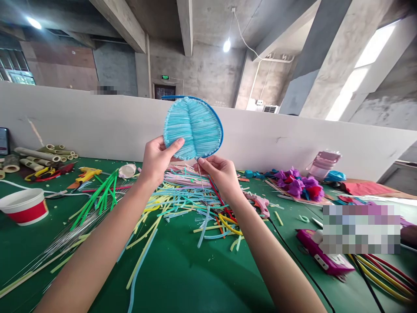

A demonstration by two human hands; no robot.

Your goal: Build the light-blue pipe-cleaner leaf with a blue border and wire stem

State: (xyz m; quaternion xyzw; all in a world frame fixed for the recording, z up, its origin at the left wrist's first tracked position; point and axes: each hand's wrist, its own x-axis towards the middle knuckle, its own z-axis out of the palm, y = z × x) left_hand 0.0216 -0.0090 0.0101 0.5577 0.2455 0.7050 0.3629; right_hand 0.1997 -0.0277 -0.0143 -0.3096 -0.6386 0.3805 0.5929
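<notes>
A rounded light-blue leaf (192, 126), made of rows of fuzzy strips with a centre crease, is held up above the table. Along its top and right edge runs a darker blue strip (221, 126), whose loose end sticks out to the upper left. My left hand (158, 158) pinches the leaf's lower left side, thumb on the near face. At the leaf's base, my right hand (220, 171) closes thumb and fingers on the thin wire stem (201, 180) that hangs down from it. The fingertips of the right hand are partly hidden.
Coloured strips (182, 191) and thin wires (65, 234) cover the green table (182, 278). On the left are a paper cup (24, 206), a yellow glue gun (87, 174) and bamboo pieces (39, 156). A pink glue gun (259, 203) and purple petals (293, 182) lie right. A white partition (276, 139) stands behind.
</notes>
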